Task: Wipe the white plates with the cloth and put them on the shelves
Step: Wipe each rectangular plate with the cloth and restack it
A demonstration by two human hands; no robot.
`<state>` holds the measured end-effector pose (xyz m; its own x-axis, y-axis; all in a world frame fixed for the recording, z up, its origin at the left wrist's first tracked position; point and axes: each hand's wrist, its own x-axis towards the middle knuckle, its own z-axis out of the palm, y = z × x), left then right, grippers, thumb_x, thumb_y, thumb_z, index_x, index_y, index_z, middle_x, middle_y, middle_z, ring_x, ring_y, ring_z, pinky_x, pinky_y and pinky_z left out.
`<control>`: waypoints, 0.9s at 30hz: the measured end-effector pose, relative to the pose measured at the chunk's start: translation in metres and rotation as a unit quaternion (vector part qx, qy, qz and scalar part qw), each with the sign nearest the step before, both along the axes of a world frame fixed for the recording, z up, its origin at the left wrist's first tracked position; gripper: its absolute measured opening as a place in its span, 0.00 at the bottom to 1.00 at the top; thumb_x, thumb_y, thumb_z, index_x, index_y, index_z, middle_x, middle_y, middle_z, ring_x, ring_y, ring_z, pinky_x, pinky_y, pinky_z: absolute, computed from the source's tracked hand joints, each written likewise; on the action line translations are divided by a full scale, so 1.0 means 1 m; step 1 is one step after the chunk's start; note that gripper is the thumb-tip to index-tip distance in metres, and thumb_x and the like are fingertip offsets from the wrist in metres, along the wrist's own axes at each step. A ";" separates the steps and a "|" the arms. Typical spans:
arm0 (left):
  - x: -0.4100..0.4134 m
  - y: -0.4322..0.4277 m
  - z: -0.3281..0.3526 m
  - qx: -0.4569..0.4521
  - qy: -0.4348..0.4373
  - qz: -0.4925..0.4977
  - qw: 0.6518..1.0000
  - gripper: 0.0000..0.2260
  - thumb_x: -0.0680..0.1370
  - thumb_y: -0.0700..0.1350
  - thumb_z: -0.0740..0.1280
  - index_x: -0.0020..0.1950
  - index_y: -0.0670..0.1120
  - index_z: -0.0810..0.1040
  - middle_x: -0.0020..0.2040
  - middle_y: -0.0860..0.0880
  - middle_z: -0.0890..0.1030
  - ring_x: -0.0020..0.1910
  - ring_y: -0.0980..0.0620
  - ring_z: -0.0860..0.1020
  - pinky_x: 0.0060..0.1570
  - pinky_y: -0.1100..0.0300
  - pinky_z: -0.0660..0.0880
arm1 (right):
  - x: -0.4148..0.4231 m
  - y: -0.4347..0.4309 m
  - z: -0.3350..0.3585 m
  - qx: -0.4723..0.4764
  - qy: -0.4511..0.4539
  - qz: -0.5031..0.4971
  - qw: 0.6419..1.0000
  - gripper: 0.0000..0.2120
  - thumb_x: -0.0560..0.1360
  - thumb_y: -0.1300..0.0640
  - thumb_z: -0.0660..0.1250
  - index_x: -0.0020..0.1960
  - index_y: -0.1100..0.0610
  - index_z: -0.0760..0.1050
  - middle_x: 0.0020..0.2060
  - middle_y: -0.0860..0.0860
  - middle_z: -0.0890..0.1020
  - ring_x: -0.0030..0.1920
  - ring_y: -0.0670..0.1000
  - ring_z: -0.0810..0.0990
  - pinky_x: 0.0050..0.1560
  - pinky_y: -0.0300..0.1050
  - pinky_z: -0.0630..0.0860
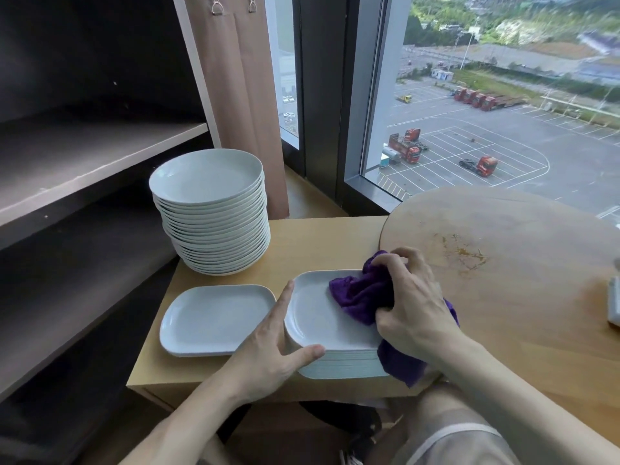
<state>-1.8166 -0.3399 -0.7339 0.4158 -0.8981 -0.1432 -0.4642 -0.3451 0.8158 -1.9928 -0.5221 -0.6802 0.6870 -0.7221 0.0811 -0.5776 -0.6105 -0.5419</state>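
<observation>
Left hand: our left hand (275,344) is at 6 o'clock, fingers spread open, thumb and index finger touching the left edge of the top plate (322,317). It steadies the plate and does not lift it.
Right hand: our right hand (412,303) is closed around the purple cloth (362,297) and presses it on the right part of the top plate.
Square stack: the top plate lies on a low stack (345,364) of square white plates, near the front edge of the small table (318,236).
Single plate: one square plate (214,318) lies flat at 9 o'clock from the stack, just beside it.
Round table: a round wooden top (503,246) is at 2 o'clock, with scratches on it.
Round stack: a tall stack of round white plates (211,213) stands at 11 o'clock, at the back of the small table.
Shelves: the dark shelves (84,162) are at 10 o'clock, farther left. We see no plate on them.
Window: a window (503,95) is at 1 o'clock, farthest away.
</observation>
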 end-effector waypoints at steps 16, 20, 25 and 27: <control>-0.007 -0.002 0.001 -0.052 0.006 -0.009 0.999 0.48 0.74 0.62 0.73 0.81 0.67 0.41 0.79 0.64 0.62 0.75 0.66 0.63 0.75 0.60 0.64 | 0.018 0.032 -0.021 -0.028 -0.015 0.155 0.987 0.34 0.74 0.46 0.65 0.79 0.40 0.61 0.80 0.43 0.59 0.78 0.49 0.60 0.72 0.49 0.66; -0.008 -0.001 0.002 -0.062 0.028 -0.009 0.998 0.49 0.72 0.65 0.73 0.82 0.65 0.42 0.76 0.69 0.63 0.72 0.70 0.65 0.70 0.70 0.65 | 0.022 0.040 -0.015 -0.049 0.002 0.222 0.974 0.32 0.72 0.43 0.62 0.76 0.41 0.66 0.74 0.42 0.67 0.76 0.47 0.60 0.72 0.52 0.67; -0.005 -0.001 -0.001 -0.036 0.025 0.004 0.999 0.53 0.69 0.65 0.75 0.81 0.66 0.41 0.69 0.66 0.72 0.65 0.70 0.72 0.61 0.75 0.68 | 0.020 0.040 -0.004 -0.061 0.030 0.270 0.960 0.23 0.71 0.43 0.61 0.65 0.40 0.74 0.63 0.38 0.73 0.67 0.47 0.66 0.62 0.50 0.68; -0.003 -0.001 -0.004 -0.019 0.022 0.005 1.000 0.52 0.72 0.61 0.77 0.80 0.68 0.40 0.65 0.60 0.78 0.61 0.65 0.76 0.60 0.71 0.71 | 0.020 0.041 -0.001 -0.094 0.055 0.283 0.953 0.19 0.71 0.46 0.64 0.62 0.41 0.75 0.60 0.39 0.73 0.63 0.48 0.67 0.58 0.52 0.69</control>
